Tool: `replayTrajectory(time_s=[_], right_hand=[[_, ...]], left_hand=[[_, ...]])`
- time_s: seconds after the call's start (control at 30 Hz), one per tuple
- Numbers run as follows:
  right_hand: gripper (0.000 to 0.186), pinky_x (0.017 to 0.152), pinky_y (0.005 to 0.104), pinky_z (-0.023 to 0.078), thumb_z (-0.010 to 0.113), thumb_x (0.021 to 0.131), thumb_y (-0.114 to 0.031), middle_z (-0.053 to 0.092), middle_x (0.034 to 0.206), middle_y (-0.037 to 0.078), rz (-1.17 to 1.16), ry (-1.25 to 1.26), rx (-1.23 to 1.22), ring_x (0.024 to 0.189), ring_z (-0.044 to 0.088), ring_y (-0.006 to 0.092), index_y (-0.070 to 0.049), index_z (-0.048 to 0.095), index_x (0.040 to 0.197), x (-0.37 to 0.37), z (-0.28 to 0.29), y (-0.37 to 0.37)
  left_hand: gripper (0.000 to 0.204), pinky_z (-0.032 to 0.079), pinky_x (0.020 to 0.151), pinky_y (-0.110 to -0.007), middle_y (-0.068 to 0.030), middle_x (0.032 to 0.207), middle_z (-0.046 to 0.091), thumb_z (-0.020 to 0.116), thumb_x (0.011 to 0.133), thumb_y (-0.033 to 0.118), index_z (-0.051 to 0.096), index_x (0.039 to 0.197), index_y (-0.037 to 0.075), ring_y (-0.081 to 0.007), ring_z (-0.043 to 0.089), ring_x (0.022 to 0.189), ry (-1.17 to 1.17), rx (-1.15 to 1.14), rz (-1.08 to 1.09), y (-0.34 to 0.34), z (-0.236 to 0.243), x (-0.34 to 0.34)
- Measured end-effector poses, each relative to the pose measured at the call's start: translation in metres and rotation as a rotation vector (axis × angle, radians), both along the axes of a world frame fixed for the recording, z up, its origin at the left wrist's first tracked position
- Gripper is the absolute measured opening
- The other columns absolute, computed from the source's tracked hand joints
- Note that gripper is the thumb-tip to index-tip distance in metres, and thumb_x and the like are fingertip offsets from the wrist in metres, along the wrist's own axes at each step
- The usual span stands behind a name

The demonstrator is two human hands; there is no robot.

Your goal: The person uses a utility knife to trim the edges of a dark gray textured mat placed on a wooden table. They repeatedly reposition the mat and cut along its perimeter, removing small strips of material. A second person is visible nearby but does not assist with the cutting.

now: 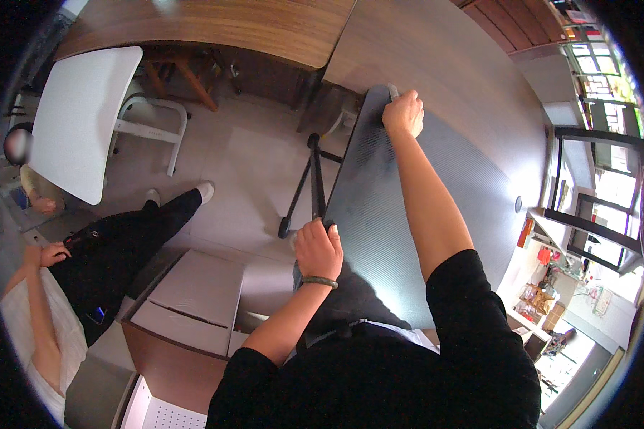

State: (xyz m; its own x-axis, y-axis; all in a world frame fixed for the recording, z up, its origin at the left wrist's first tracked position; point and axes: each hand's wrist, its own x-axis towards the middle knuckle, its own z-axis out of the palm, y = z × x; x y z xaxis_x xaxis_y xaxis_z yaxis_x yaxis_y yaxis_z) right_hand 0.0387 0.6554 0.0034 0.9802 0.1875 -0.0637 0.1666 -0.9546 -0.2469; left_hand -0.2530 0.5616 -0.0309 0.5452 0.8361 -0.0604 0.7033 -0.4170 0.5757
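A dark grey textured tabletop (401, 207) with a rounded far corner stretches out in front of me. My right hand (403, 113) is closed at its far left corner, around a small light-coloured thing (393, 91) whose kind I cannot make out. At the near left edge, the fingers of my left hand (319, 250) curl closed on the tabletop's rim; a dark bracelet (320, 282) circles that wrist. Below the left edge stands a black metal leg (316, 179) with short feet on the floor.
Left, a person (43, 314) sits with legs stretched out near a white side table (86, 121). A brown drawer cabinet (179, 357) stands beside my left arm. Wooden desks (215, 25) lie at the far side; black metal frames (594, 193) and cluttered shelves (540, 297) are at the right.
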Motion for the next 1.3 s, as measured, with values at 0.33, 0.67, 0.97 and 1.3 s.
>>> replayTrajectory(time_s=[0.33,0.67,0.97,1.3], right_hand=[[0.025,0.089,0.0467,0.05,0.057,0.087,-0.014,0.058,0.115,0.019,0.151,-0.001,0.023,0.11,0.057,0.036,-0.005,0.057,0.11,-0.009,0.0,0.005],[0.017,0.084,0.0482,0.05,0.055,0.087,-0.015,0.06,0.108,0.018,0.456,-0.09,0.01,0.107,0.057,0.0369,-0.005,0.057,0.102,-0.01,-0.004,-0.006],[0.017,0.083,0.0481,0.05,0.057,0.087,-0.017,0.059,0.104,0.017,0.616,-0.11,0.089,0.103,0.056,0.0376,-0.005,0.055,0.099,-0.014,-0.01,-0.015],[0.015,0.083,0.0488,0.05,0.057,0.088,-0.016,0.06,0.107,0.016,0.528,-0.132,0.04,0.105,0.057,0.0361,-0.006,0.056,0.099,-0.006,-0.016,-0.012]], left_hand=[[0.031,0.047,0.077,-0.044,-0.0159,0.095,0.059,0.057,0.09,0.027,0.054,0.104,0.0,-0.0337,0.056,0.091,0.009,-0.007,-0.013,0.001,0.0,-0.002],[0.032,0.048,0.078,-0.044,-0.0157,0.096,0.059,0.056,0.09,0.028,0.054,0.105,0.0,-0.0332,0.057,0.092,0.028,-0.022,-0.007,0.0,-0.002,-0.002],[0.029,0.048,0.076,-0.044,-0.0153,0.094,0.059,0.056,0.091,0.027,0.054,0.102,0.0,-0.0334,0.057,0.09,0.025,-0.002,-0.01,0.003,-0.001,-0.001],[0.028,0.047,0.078,-0.043,-0.0157,0.095,0.058,0.055,0.091,0.027,0.054,0.101,0.0,-0.0334,0.056,0.09,0.034,0.015,0.001,0.004,-0.004,-0.002]])
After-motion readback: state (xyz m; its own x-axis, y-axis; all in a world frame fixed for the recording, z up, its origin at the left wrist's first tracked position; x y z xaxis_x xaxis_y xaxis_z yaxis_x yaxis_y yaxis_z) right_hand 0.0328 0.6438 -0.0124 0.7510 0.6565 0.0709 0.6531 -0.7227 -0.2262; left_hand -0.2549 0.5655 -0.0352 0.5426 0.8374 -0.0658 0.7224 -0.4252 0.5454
